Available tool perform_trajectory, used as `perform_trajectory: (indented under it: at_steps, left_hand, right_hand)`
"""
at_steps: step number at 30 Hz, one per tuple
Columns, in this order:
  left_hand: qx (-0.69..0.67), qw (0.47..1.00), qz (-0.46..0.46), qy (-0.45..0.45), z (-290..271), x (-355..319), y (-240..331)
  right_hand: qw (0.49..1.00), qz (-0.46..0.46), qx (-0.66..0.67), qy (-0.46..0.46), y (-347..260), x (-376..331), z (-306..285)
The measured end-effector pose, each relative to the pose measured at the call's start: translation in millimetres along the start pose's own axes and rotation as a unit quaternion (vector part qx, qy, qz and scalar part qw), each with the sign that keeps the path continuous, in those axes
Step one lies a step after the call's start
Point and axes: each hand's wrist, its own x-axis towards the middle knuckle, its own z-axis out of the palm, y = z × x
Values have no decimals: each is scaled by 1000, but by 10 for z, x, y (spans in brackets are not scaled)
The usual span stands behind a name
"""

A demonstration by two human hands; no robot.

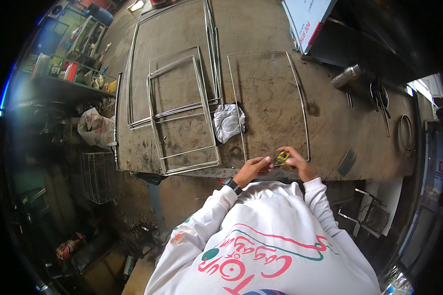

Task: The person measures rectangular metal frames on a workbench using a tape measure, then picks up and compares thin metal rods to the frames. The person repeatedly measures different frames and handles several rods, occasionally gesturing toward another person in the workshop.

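A small yellow-and-black tape measure (pixel 282 158) is held between both hands at the near edge of the counter (pixel 330 123), just over the lower corner of a thin wire frame (pixel 268 103). It is judged light, rigid and compact, its casing possibly smooth; a hold across the body is judged soundest. The right hand (pixel 300 164) is curled around it, fingers closed on the casing. The left hand (pixel 253 168) is pinched at its left side, apparently on the tape end, though this cannot be confirmed.

Four metal frames (pixel 182 115) (stacked ones unclear), one white cloth (pixel 227 123), one tape measure (pixel 282 158).
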Motion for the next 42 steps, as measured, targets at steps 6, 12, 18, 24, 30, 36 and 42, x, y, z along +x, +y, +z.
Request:
perform_trajectory:
  at_steps: [6,12,18,24,30,36,42]
  left_hand:
    - [-22,997,-60,-38,-152,-223,-141]
    - [63,995,-82,-11,-239,-436,-354]
    - [-73,992,44,98,-611,-292,-584]
    - [-80,972,28,217,-1061,-189,-494]
    - [497,798,229,252,-1018,28,-665]
    - [674,680,206,203,-894,81,-659]
    - [733,627,178,195,-899,155,-571]
  right_hand:
    - [992,-39,-117,7,183,-190,538]
    - [973,-42,-211,-81,384,-258,555]
    - [957,-26,-287,-33,610,-232,-48]
    - [888,63,-454,39,446,-314,-1658]
    - [870,47,-491,17,492,-67,-1871]
    - [876,14,-480,51,647,-92,-1776]
    - [890,27,-450,69,762,-214,-1881]
